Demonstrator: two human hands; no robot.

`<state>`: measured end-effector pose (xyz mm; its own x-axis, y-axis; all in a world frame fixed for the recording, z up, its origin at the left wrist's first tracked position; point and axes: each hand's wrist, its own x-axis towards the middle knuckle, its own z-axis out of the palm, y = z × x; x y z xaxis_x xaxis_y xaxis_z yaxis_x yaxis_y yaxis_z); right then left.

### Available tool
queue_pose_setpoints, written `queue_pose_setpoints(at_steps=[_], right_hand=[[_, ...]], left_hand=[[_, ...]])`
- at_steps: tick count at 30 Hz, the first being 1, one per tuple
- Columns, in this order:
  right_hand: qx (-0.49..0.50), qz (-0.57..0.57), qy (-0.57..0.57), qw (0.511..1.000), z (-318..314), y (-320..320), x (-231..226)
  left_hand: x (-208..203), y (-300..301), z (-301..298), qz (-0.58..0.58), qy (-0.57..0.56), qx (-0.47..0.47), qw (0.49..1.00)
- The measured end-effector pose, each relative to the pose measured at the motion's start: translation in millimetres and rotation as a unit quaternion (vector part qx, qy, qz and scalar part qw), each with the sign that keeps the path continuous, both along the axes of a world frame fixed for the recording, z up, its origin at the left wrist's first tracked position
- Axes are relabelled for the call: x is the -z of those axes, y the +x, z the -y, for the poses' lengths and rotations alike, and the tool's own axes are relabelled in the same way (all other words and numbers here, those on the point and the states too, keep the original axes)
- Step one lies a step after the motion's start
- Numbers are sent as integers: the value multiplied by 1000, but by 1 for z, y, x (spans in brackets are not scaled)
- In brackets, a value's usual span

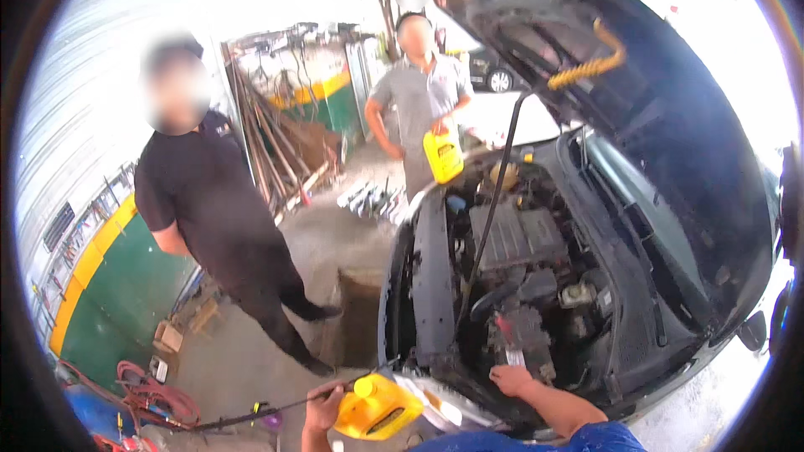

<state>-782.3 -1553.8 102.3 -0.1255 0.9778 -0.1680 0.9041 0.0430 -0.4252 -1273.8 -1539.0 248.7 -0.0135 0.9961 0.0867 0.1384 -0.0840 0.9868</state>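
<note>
At the lower edge my left hand (324,407) is closed at the side of a yellow plastic jug (381,408) with a yellow cap, which is tilted beside the car's front corner. A thin dark rod or cord runs past this hand; whether my fingers also hold it is unclear. Over the near side of the engine bay, my right hand (511,380) has its fingers curled in beside a small pale piece (513,357) on the battery area (529,336). What those fingers grip is too small to make out. A red part (504,328) lies just beyond them.
The raised hood (662,109) leans overhead on a prop rod (496,201). A person in dark clothes (222,192) stands at left, by a floor pit (360,326). Another person in grey (416,88) holds a second yellow jug (443,156) across the car. Red hoses (159,393) lie lower left.
</note>
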Motion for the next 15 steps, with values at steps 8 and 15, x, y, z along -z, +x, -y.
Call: queue_pose_setpoints(at_steps=[8,15], right_hand=[[-46,72,-104,991,-36,5,20],[-23,-76,-107,991,-20,1,-1]], left_hand=[[-14,5,-1,26,5,-8,1000],[-5,-2,17,38,-43,-44,997]])
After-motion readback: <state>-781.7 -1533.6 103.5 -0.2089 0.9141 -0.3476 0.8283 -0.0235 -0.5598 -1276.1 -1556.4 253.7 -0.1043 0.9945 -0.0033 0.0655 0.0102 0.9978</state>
